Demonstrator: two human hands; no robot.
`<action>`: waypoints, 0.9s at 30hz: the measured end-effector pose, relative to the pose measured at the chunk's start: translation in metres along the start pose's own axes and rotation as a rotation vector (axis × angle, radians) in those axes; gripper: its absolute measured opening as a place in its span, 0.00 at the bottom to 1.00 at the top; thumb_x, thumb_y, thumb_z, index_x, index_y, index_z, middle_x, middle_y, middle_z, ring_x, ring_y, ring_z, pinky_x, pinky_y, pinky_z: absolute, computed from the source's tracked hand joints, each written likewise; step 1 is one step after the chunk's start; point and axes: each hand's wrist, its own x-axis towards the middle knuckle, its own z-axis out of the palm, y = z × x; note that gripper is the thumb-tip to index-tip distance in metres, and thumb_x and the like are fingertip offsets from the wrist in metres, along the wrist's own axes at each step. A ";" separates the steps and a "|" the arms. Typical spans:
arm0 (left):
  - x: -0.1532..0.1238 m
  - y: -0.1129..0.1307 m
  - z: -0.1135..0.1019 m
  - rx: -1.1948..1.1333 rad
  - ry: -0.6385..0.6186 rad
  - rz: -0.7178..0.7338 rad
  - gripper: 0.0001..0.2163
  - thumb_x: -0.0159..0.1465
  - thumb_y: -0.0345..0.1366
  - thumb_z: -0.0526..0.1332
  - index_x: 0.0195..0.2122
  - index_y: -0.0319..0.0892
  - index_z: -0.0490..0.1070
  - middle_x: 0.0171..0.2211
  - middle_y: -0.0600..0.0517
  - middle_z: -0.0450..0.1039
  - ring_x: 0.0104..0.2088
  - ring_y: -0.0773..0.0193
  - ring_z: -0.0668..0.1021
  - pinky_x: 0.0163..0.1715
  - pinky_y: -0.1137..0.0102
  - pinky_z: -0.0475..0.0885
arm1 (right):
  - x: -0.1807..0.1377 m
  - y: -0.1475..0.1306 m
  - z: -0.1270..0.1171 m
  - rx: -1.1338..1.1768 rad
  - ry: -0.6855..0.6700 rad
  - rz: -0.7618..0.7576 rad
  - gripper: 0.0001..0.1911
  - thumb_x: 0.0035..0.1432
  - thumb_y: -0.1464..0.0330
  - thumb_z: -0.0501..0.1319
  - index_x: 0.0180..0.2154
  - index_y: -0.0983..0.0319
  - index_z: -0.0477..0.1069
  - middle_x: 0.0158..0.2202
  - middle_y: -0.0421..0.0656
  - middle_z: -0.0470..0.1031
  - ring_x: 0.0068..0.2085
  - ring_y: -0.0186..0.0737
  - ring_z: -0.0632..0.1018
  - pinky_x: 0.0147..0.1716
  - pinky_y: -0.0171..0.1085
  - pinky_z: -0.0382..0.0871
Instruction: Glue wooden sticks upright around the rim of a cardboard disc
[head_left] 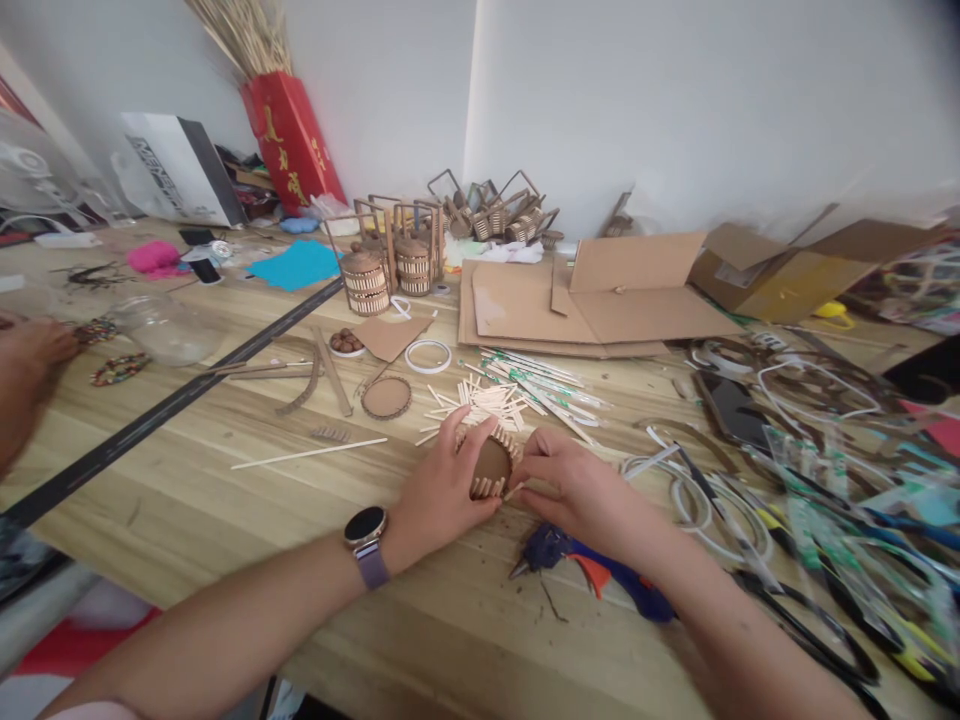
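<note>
A small round basket (493, 463) with a brown base and short wooden sticks standing around its edge sits on the table in front of me. Wrapped around its left side, my left hand (442, 470) steadies it with thumb and fingers. My right hand (559, 475) pinches a short wooden stick (514, 493) against the basket's near right edge. Just beyond lies a loose pile of cut sticks (487, 400). A blue glue gun (551, 550) with an orange trigger rests below my right hand, partly covered by the forearm.
Finished small baskets (367, 280) stand at the back. Flat cardboard (525, 300) and an open box (787, 270) lie behind right. Wrapped sticks (540, 385), white rings (690, 495) and scissors (810, 630) crowd the right. Another person's hand (34, 345) is at the far left by a glass jar (169, 330).
</note>
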 end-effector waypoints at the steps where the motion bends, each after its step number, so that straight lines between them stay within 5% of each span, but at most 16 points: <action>1: 0.000 0.000 0.000 0.000 0.000 0.004 0.42 0.52 0.29 0.70 0.64 0.49 0.49 0.66 0.40 0.44 0.65 0.43 0.59 0.61 0.49 0.63 | 0.000 0.001 0.002 -0.012 0.007 0.006 0.07 0.56 0.77 0.63 0.33 0.61 0.78 0.35 0.44 0.71 0.39 0.41 0.73 0.37 0.35 0.66; 27: 0.002 -0.001 -0.001 -0.033 -0.014 0.000 0.41 0.53 0.29 0.70 0.64 0.48 0.49 0.65 0.40 0.45 0.65 0.45 0.60 0.60 0.50 0.64 | 0.003 0.008 0.021 -0.404 0.117 -0.094 0.04 0.59 0.72 0.64 0.33 0.58 0.78 0.33 0.43 0.73 0.35 0.40 0.68 0.34 0.38 0.52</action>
